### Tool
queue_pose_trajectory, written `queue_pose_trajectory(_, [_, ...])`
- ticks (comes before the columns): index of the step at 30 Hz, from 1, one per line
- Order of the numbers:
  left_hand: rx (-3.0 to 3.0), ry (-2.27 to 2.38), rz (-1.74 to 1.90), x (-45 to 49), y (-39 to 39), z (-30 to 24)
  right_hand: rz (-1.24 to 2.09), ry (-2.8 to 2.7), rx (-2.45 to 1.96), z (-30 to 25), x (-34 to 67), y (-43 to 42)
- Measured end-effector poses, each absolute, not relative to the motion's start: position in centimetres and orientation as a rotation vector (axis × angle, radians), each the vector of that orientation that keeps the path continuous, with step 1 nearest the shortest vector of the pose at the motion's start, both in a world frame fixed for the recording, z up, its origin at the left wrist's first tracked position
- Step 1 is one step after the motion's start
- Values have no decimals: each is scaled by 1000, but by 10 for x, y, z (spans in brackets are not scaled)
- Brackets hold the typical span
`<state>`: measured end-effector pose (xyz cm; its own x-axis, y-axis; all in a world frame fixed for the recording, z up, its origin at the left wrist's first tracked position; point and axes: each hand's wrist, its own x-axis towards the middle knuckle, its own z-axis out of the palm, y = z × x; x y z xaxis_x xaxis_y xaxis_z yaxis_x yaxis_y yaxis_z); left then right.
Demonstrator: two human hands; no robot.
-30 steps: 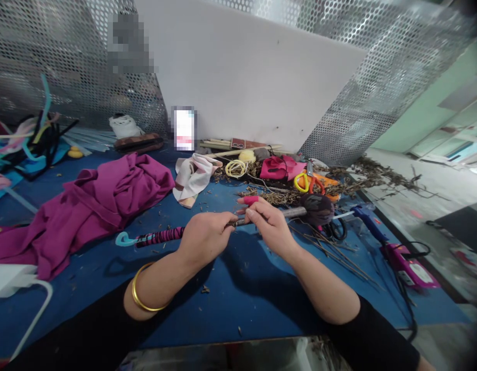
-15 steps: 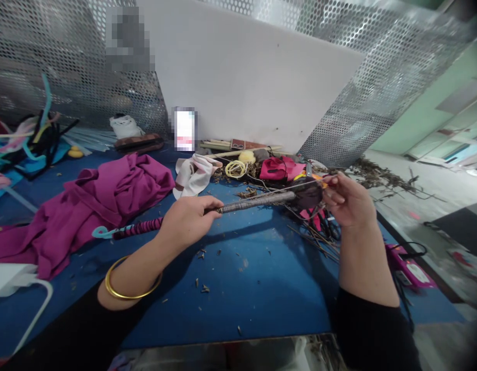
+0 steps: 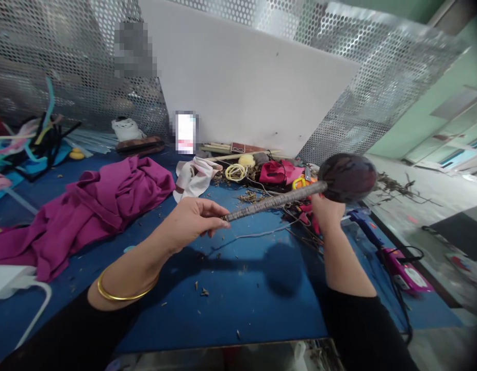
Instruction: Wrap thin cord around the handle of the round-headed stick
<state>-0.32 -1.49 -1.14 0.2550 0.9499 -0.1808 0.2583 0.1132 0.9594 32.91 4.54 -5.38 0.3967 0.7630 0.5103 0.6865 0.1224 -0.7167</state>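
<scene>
My left hand (image 3: 192, 220) pinches the near end of a long stick wrapped in grey thread (image 3: 269, 202), thumb and fingertips closed on it. The stick slants up to the right and ends in a dark round ball (image 3: 347, 176), raised above the blue tabletop (image 3: 238, 299). My right hand (image 3: 326, 212) comes up from below and grips the stick right under the ball; its fingers are mostly hidden behind the ball. A loose white thread (image 3: 257, 234) lies on the table beneath the stick.
A magenta cloth (image 3: 107, 206) is heaped at left, a white cloth (image 3: 194, 175) behind it. Yellow bands (image 3: 235, 171), a pink pouch (image 3: 279, 171), scissors (image 3: 300, 182) and dry twigs crowd the back. A purple glue gun (image 3: 395, 255) lies right. A white board (image 3: 253, 87) leans on perforated metal.
The stick's ball end has been lifted higher and nearer the camera. My right hand moved from pinching a thread beside the ball to under it. The striped handle end has dropped out of sight.
</scene>
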Motion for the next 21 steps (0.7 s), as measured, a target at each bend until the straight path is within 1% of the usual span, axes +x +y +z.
queue_pose_trajectory(2, [1364, 1254, 790, -3, -15, -11, 99, -1398, -1627, -55, 301, 38])
queue_pose_trajectory(3, [1353, 1263, 798, -3, -15, -11, 194, -1495, -1578, -56, 285, 32])
queue_pose_trajectory(5, [1328, 1263, 811, -2, -15, -13, 522, -1685, -1348, -58, 252, 17])
queue_pose_trajectory(7, [1301, 1254, 818, -2, -14, -16, 758, -1758, -1175, -61, 221, 1])
queue_pose_trajectory(10, [1274, 1241, 806, 1, -15, -19, 988, -1804, -1013, -69, 191, -18])
queue_pose_trajectory(13, [1269, 1226, 790, 3, -15, -21, 1140, -1797, -951, -76, 181, -26])
queue_pose_trajectory(15, [1274, 1239, 798, 4, -15, -22, 1138, -1791, -1008, -77, 181, -29])
queue_pose_trajectory(16, [1280, 1250, 807, 4, -14, -21, 1081, -1802, -1051, -76, 182, -30])
queue_pose_trajectory(18, [1298, 1283, 823, 3, -14, -21, 878, -1845, -1095, -72, 185, -34])
queue_pose_trajectory(20, [1320, 1325, 842, 4, -14, -19, 683, -1881, -1034, -66, 187, -38])
queue_pose_trajectory(21, [1331, 1344, 849, 4, -14, -19, 640, -1877, -975, -62, 188, -40])
